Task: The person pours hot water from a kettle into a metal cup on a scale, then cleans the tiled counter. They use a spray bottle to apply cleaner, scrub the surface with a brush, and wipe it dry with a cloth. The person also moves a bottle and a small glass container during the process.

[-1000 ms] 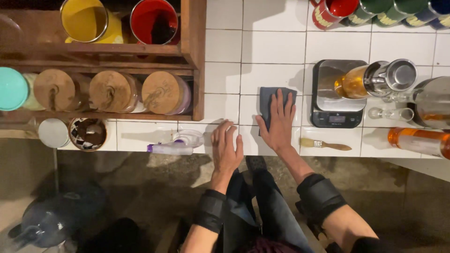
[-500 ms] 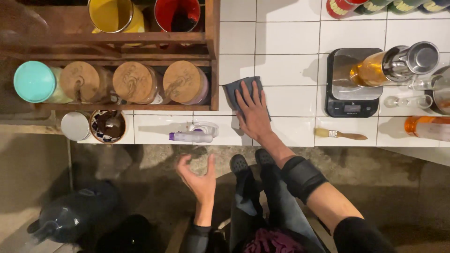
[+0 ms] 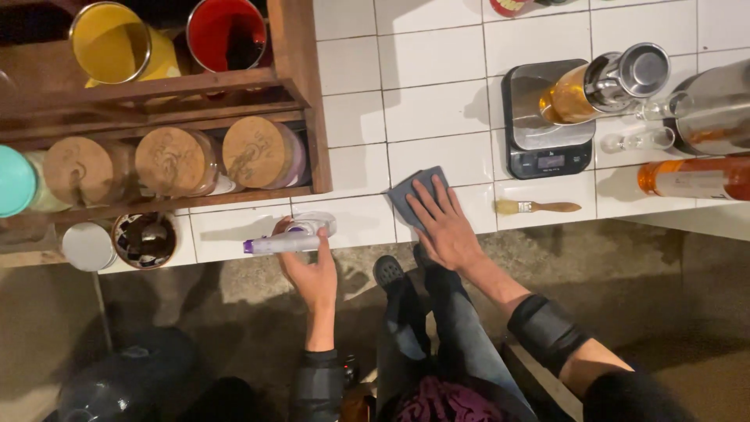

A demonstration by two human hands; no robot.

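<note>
My right hand [image 3: 442,223] lies flat, fingers spread, on a grey-blue cloth [image 3: 415,191] at the front of the white tiled counter [image 3: 437,62]. My left hand [image 3: 310,270] reaches up from below the counter edge and curls its fingers around a white spray bottle with a purple nozzle [image 3: 287,237], which lies on its side near the front edge.
A wooden shelf [image 3: 293,101] at left holds cork-lidded jars [image 3: 254,152] and yellow and red tins. A digital scale [image 3: 539,125] carries an amber bottle [image 3: 601,86]. A small brush [image 3: 539,207], glassware and another orange bottle [image 3: 691,178] sit at right. A dark bin [image 3: 125,379] stands on the floor.
My left hand dropped off the counter, then came back up and closed on the spray bottle. My right hand and the cloth slid left along the counter.
</note>
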